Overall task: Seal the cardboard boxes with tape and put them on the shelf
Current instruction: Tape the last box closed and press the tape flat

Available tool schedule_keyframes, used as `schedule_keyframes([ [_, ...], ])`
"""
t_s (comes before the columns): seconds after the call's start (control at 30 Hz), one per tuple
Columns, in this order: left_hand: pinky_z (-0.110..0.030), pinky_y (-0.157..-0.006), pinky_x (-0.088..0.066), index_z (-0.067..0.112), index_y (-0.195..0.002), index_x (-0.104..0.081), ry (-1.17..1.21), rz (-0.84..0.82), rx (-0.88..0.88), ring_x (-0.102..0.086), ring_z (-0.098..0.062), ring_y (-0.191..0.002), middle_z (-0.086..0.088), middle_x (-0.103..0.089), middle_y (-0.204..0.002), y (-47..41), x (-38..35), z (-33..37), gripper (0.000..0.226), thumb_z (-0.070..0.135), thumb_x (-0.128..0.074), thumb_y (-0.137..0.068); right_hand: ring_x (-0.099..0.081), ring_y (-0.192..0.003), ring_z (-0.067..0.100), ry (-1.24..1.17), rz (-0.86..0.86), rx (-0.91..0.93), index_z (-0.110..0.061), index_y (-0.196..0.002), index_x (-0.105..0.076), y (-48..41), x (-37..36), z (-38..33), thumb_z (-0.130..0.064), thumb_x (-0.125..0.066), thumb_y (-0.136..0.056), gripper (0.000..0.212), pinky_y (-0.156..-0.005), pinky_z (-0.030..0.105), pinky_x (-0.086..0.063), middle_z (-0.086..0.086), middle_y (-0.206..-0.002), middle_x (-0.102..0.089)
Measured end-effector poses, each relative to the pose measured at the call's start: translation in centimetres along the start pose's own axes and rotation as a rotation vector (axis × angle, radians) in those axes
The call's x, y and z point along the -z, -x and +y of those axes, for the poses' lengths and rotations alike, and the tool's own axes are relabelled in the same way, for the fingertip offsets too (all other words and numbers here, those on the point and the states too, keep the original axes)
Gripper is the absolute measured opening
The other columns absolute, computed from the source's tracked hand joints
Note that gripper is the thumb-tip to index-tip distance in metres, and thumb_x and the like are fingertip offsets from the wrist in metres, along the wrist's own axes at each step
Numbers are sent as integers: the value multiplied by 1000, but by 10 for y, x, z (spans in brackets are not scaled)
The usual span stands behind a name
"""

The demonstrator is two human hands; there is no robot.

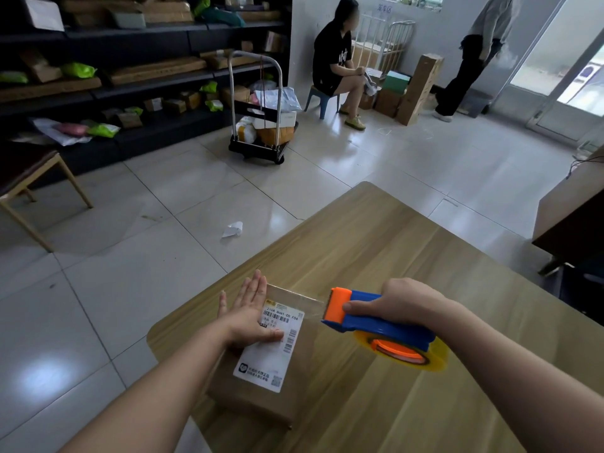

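Left grip (250, 310) flat on box (251, 402) — right grip (405, 302) holds tape dispenser (385, 325) beside.

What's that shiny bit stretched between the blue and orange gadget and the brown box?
A strip of clear tape, pulled from the tape dispenser to the far end of the cardboard box. The head view shows it.

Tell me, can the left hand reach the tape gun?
Probably yes: the left hand lies flat on the box, the tape gun just across it, nothing between. The right hand grips it, though.
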State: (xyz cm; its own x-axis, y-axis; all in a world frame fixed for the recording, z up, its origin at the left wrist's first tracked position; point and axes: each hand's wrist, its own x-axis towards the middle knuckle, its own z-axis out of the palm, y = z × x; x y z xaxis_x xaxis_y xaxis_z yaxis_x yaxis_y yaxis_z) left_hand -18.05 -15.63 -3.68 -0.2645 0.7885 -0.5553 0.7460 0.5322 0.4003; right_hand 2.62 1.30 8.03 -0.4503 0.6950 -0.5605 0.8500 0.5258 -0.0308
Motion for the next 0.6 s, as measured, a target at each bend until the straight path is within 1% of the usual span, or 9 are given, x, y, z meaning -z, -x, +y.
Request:
schedule_keyframes([
  [0.2, -56, -108, 26, 22, -139, 38, -5, -6, 4, 39, -13, -135, 9, 51, -139, 1, 1, 0, 122, 72, -54, -77, -61, -66, 12, -67, 15, -28, -17, -83, -64, -7, -18, 13, -95, -44, -62, 84, -58, 23, -43, -1, -77, -66],
  [0.4, -58, -109, 24, 22, -137, 39, -11, -17, 0, 39, -13, -135, 9, 51, -139, 0, 1, 1, 122, 72, -54, -77, -60, -65, 13, -108, -1, -42, -16, -79, -61, -16, -31, 19, -96, -46, -60, 83, -60, 24, -43, -1, -76, -65],
  [0.53, -57, -109, 25, 22, -138, 39, -13, -17, -4, 40, -13, -134, 10, 51, -140, 0, 0, 1, 122, 70, -55, -78, -59, -66, 12, -127, -22, -47, -16, -78, -59, -21, -40, 21, -93, -48, -63, 79, -57, 23, -41, -1, -76, -63],
  [0.6, -57, -109, 25, 21, -138, 39, -17, -17, -3, 40, -13, -134, 10, 51, -140, -1, 0, 1, 123, 70, -56, -78, -59, -68, 13, -144, -33, -53, -16, -79, -59, -24, -43, 21, -92, -49, -64, 78, -59, 24, -42, -1, -78, -63],
])
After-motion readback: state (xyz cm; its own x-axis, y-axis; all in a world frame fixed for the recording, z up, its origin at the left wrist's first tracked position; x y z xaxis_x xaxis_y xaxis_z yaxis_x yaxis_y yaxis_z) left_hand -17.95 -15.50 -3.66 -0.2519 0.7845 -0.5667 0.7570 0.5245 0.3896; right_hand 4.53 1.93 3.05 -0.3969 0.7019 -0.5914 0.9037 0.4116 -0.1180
